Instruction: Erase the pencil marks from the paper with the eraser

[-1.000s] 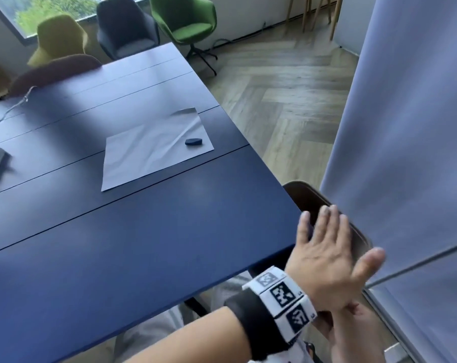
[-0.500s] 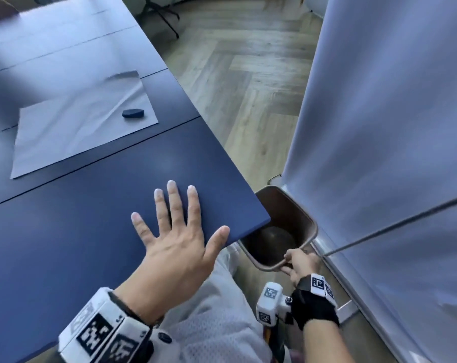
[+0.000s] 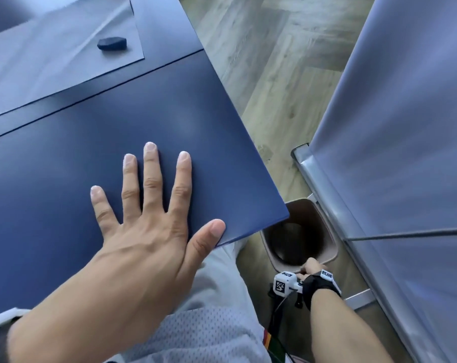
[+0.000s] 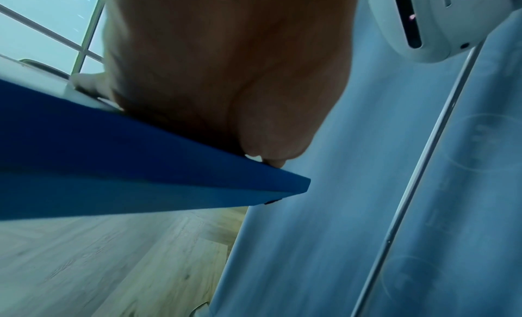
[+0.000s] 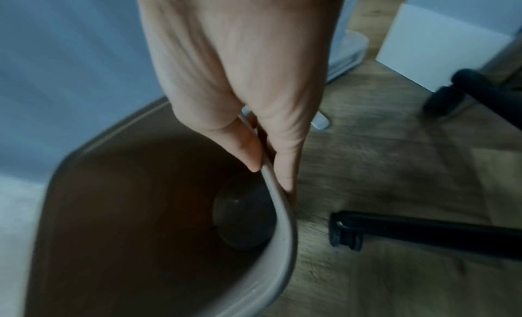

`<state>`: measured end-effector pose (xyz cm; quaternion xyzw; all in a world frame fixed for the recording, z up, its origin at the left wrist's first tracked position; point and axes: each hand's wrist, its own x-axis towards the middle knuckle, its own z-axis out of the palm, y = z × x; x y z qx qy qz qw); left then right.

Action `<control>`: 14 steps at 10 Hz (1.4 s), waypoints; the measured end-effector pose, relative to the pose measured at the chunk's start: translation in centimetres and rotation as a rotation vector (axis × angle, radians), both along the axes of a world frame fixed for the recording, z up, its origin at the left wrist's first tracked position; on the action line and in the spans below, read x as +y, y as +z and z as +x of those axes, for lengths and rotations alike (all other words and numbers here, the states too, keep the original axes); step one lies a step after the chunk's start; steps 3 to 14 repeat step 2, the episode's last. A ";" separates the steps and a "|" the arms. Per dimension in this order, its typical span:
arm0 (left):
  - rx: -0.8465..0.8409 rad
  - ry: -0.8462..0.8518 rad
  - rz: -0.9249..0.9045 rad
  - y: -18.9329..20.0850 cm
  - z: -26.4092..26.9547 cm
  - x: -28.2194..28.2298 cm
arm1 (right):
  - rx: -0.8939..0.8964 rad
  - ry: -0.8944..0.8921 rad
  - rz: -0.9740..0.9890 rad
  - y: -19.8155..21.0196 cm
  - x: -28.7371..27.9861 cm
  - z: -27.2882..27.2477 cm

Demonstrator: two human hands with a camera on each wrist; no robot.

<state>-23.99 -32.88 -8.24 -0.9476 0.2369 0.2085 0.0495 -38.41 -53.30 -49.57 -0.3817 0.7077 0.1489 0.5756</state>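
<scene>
Head view | left hand (image 3: 146,231) flat on counter (image 3: 209,132) | right hand (image 3: 310,268) pinches waste bin (image 3: 329,254) rim | eraser (image 3: 112,44) lies on paper (image 3: 51,61), untouched | next: reach for eraser.

Matt blue table (image 3: 169,106) — creased paper (image 3: 51,56); wood-grain floor (image 3: 269,61).
</scene>
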 end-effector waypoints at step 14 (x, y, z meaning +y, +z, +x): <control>-0.127 -0.088 -0.127 -1.8 0.2 0.6 | -0.041 -0.091 0.066 -1.7 1.5 -0.6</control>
